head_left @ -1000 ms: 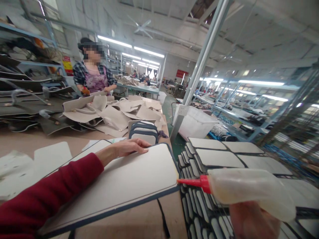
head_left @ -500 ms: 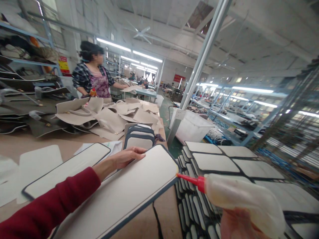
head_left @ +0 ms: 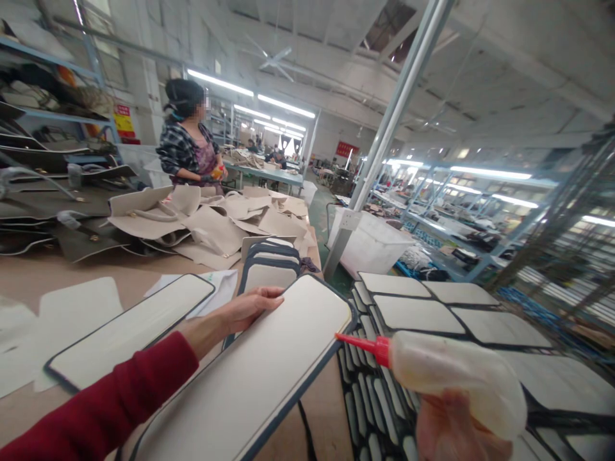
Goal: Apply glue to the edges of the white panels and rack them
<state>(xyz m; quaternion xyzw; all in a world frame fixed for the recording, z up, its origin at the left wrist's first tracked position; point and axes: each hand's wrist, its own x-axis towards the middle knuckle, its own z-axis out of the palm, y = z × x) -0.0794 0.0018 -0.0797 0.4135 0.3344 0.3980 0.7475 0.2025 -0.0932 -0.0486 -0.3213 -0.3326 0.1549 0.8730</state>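
My left hand (head_left: 250, 307), in a red sleeve, grips the far edge of a long cream panel with a dark blue border (head_left: 269, 365) and holds it tilted above the table. My right hand (head_left: 454, 426) is closed round a clear squeeze bottle (head_left: 456, 378) with a red nozzle. The nozzle tip sits by the panel's right edge, near its rounded corner. A second panel of the same kind (head_left: 129, 330) lies flat to the left.
Overlapping rows of finished panels (head_left: 413, 314) fill the surface to the right. A small stack of panels (head_left: 269, 262) and heaps of beige pieces (head_left: 206, 224) lie further back. Another person (head_left: 189, 144) stands at the far table. A metal post (head_left: 384, 137) and white bin (head_left: 375, 246) are behind.
The panel in my left hand has turned and tilted, its near end swinging towards me. The nozzle tip has stayed by its right edge. The other person has turned away.
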